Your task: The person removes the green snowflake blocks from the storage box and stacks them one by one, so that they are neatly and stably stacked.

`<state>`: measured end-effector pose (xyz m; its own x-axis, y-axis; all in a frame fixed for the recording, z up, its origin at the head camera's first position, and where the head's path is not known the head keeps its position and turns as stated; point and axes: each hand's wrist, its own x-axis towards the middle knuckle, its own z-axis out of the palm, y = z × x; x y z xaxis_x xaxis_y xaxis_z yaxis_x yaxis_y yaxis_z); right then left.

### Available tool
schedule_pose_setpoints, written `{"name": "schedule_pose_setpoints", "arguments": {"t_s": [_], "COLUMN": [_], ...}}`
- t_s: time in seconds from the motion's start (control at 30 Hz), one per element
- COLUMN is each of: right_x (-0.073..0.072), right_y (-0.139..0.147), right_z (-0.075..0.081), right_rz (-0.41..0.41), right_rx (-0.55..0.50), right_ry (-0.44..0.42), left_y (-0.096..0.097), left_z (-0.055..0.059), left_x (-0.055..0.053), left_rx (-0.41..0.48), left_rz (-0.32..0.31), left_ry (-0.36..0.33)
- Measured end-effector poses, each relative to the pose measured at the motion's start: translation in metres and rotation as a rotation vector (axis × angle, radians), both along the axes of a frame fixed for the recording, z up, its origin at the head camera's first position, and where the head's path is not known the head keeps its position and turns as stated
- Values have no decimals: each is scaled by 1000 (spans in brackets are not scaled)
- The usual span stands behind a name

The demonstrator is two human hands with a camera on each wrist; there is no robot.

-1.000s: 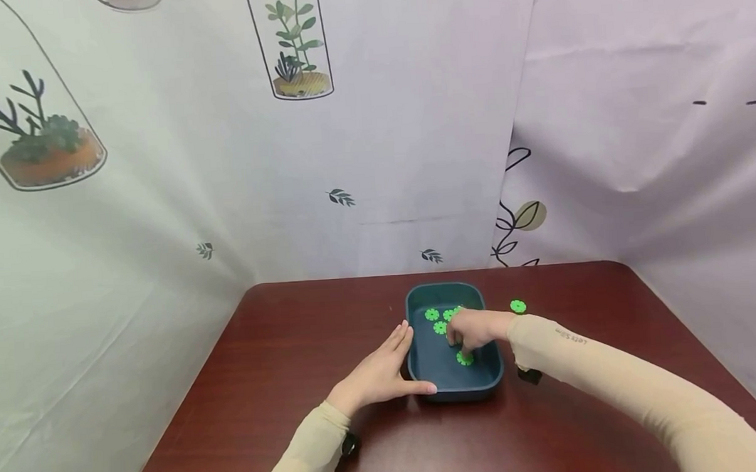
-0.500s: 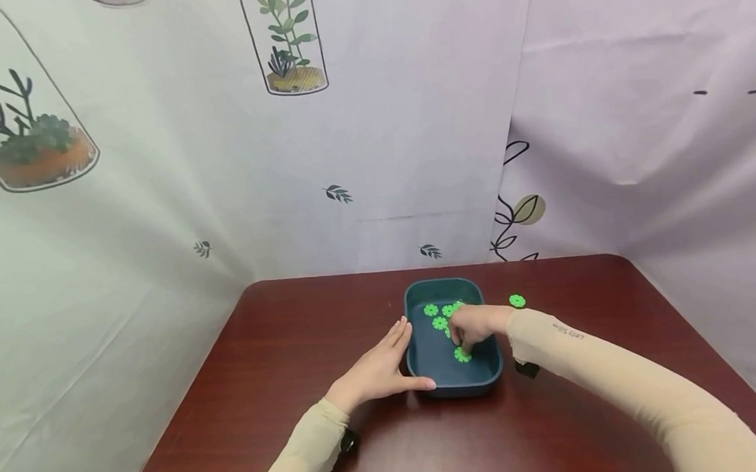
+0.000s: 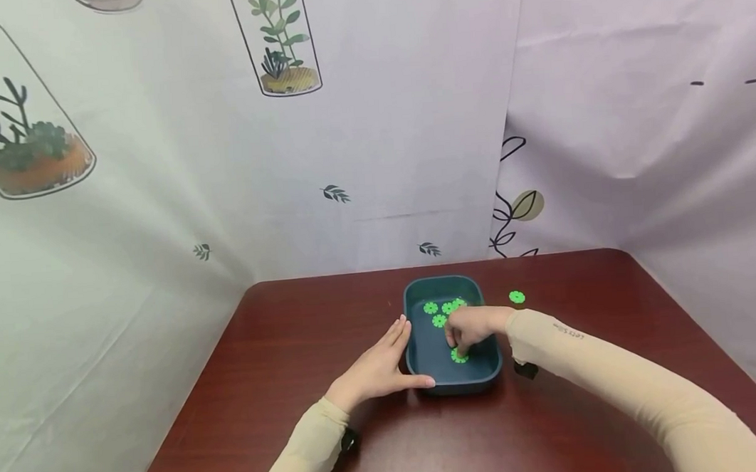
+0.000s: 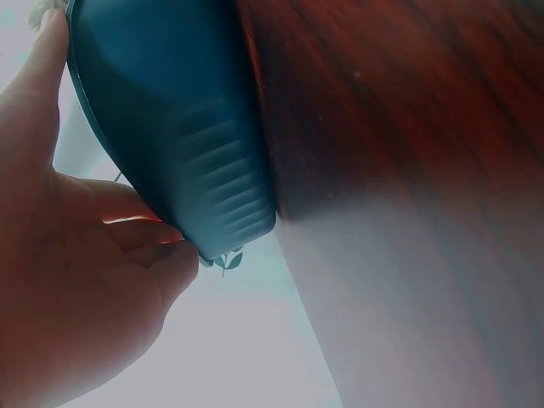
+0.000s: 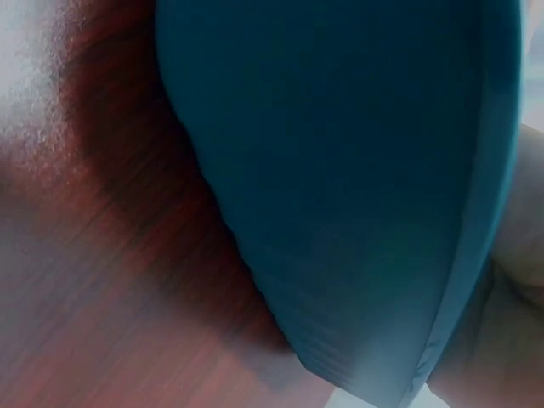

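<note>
Lower centre: left hand is touching blue tray, thumb apart; right hand is touching lowest green flower, pinch unclear.

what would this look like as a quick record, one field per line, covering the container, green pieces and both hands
container: dark blue-green, upright on the table
left hand: fingers at the left rim, thumb on the near rim
right hand: inside the container, fingertips at the nearest green piece; grip unclear
other pieces inside: four visible green pieces toward the far end; more may be hidden
loose green piece: on the table, right of the container
backdrop: pale, plant prints
</note>
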<state>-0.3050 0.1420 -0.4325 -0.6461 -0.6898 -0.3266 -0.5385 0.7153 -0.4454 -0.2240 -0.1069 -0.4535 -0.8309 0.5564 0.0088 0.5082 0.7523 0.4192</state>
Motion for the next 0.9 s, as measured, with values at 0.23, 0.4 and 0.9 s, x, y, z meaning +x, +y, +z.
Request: {"name": "schedule_pose_setpoints", "arguments": {"t_s": [0.23,0.4,0.9], "right_x": [2,3,2], "right_y": [-2,-3,-1], "right_z": [1,-1,-3], "right_rz": [-12,-16,6], "right_rx": [-23,-10,-10], "right_ry": [-29,-41,-53], "left_y": [0,0,0], "left_z": [0,1,1], "left_x": [-2,-1,1], "left_rx": [-5,-1,10], "left_rz": [2,1,3], "left_ry": [11,11,3]}}
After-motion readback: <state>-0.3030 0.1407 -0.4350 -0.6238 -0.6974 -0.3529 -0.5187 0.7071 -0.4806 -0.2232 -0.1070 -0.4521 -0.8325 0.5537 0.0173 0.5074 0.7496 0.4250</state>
